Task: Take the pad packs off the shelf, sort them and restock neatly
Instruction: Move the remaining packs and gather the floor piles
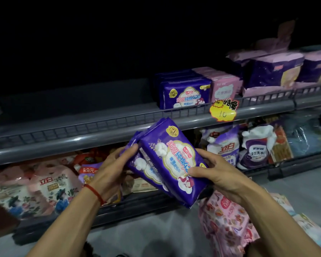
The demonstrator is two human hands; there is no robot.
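I hold a stack of purple pad packs (167, 162) tilted in front of the shelf. My left hand (113, 166) grips the stack's left end, fingers curled over its top edge. My right hand (217, 173) grips the right end, thumb pressed on the front pack's face. On the grey shelf (93, 130) stands a row of the same purple packs (185, 93), with pink pad packs (223, 89) beside them. Large dark purple packs (272, 71) sit farther right. The shelf's left part is bare.
A yellow and red price tag (223, 110) hangs on the shelf rail. Detergent bags (220, 147) and pink floral bags (35, 188) fill the lower shelf. More pink packs (224, 219) lie on the floor by my right arm.
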